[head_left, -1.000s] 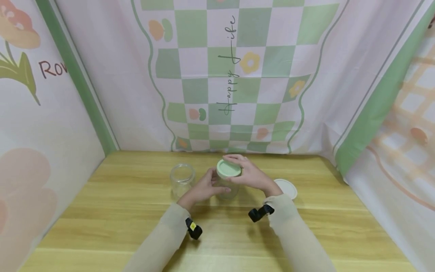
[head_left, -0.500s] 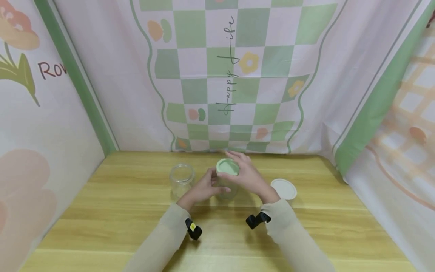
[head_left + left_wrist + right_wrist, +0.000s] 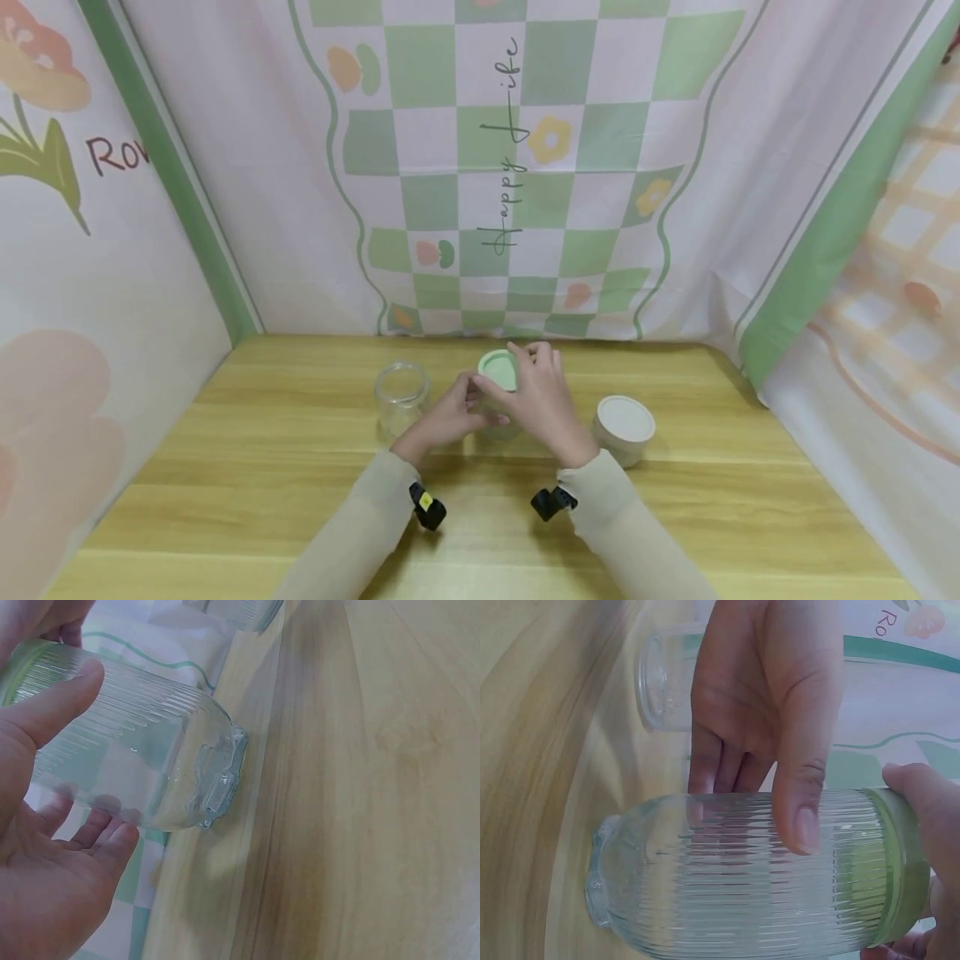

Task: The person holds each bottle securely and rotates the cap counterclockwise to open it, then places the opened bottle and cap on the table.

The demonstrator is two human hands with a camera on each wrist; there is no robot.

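Upright on the table is a ribbed clear glass jar [image 3: 727, 885] topped by a light green lid [image 3: 498, 368]. My left hand [image 3: 447, 417] grips the jar's side, thumb on the near side and fingers round the far side, as the left wrist view also shows. From above, my right hand [image 3: 542, 398] grips the green lid by its rim, thumb at the left edge and fingers at the far edge. In the left wrist view, the jar [image 3: 135, 742] shows no contents. Part of the lid is behind my right hand in the head view.
A lidless glass jar [image 3: 402, 398] stands left of my left hand. To the right of my right wrist stands a jar with a white lid [image 3: 626, 419]. The wooden table [image 3: 487, 542] meets a printed curtain [image 3: 427, 200] at its back edge.
My right hand has rotated counterclockwise over the green lid, its wrist shifting left and uncovering more of the white-lidded jar. The left hand has held still on the glass jar.
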